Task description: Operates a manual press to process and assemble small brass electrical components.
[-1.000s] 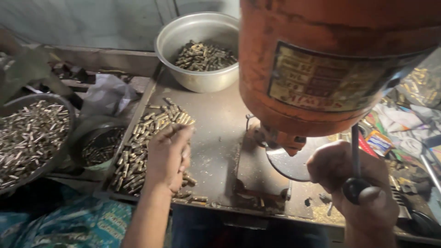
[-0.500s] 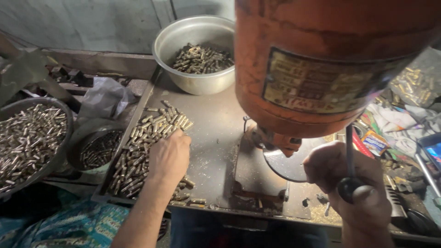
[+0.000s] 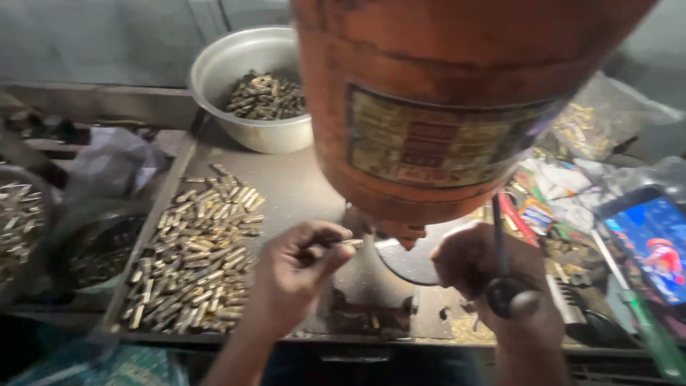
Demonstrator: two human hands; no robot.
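Observation:
My left hand point(image 3: 296, 268) pinches a small brass piece point(image 3: 349, 243) between thumb and fingers and holds it out toward the base of a big orange press machine point(image 3: 443, 107). To its left a heap of small brass pieces point(image 3: 196, 261) lies on the metal tray point(image 3: 300, 186). My right hand point(image 3: 493, 275) is closed around the black lever point(image 3: 500, 279) with its round knob, just right of the machine's tip point(image 3: 404, 232).
A steel bowl point(image 3: 221, 64) of dark metal pieces stands at the back of the tray. Round pans of brass pieces point(image 3: 18, 221) sit at the left. At the right are a lit phone point(image 3: 654, 246), clutter and a plastic bag point(image 3: 600, 125).
My left hand has lifted off the heap of brass pieces and moved right to the machine's base with one piece in its fingers. My right hand has stayed on the lever.

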